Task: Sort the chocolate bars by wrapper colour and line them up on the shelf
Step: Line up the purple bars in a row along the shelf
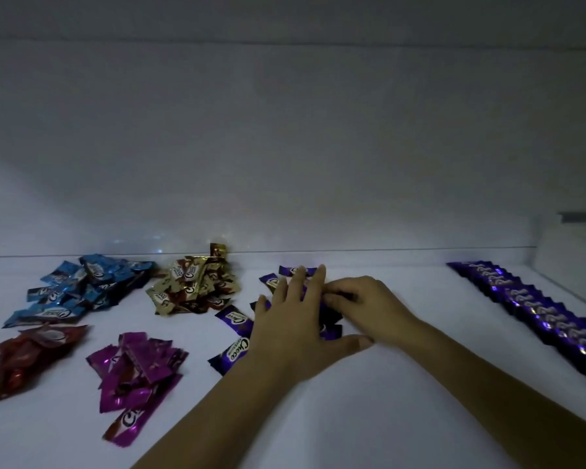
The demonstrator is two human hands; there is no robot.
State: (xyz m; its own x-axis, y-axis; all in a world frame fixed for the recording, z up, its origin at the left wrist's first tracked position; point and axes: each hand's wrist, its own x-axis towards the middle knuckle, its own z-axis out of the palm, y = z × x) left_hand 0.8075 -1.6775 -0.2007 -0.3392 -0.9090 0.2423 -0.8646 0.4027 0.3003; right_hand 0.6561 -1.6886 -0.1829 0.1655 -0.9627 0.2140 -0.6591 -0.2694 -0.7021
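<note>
On the white shelf (386, 384) lie chocolate bars in heaps by colour: blue (82, 289), gold (193, 286), red (17, 357), magenta (139, 370). Dark purple bars (234, 319) lie loose in the middle. My left hand (291, 319) rests flat on this purple group, fingers straight and spread. My right hand (362, 299) sits beside it with fingers curled, pinching a dark purple bar; most of that bar is hidden. A neat overlapping row of purple bars (535, 309) runs along the right side.
The shelf's back wall (285, 147) rises just behind the heaps. A white side wall with a grey fitting (579, 218) stands at the far right. Bare shelf lies between my arms and the purple row.
</note>
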